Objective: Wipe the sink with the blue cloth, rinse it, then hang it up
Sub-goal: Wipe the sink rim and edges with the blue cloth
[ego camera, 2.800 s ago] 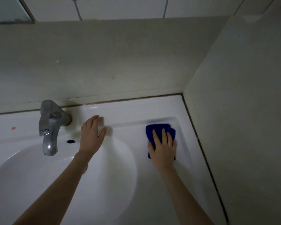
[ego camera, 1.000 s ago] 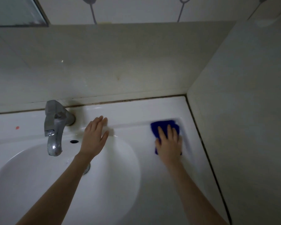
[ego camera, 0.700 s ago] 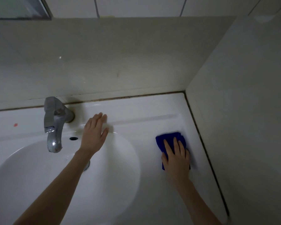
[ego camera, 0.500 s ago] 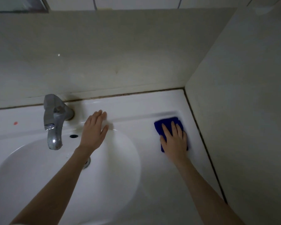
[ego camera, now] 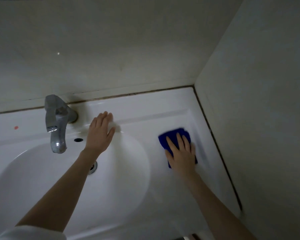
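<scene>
- Blue cloth (ego camera: 171, 134): folded pad, flat on the right ledge of the sink (ego camera: 154, 115), between the bowl (ego camera: 42, 179) and the side wall (ego camera: 258, 118), near the back corner.
- Right hand (ego camera: 182, 153): laid flat on the cloth, fingers straight and spread, pressing down; nothing curled round it.
- Left hand (ego camera: 99, 134): fingers straight, resting on the back ledge just beside the chrome faucet (ego camera: 56, 123); holds nothing.
- Handling, as judged: light, soft, limp, not fragile; probably slides readily on glazed ceramic and sags open once lifted.
- Hold, as judged: flat palm for wiping; pinch the exposed far edge to lift; take two corners to hang.
</scene>
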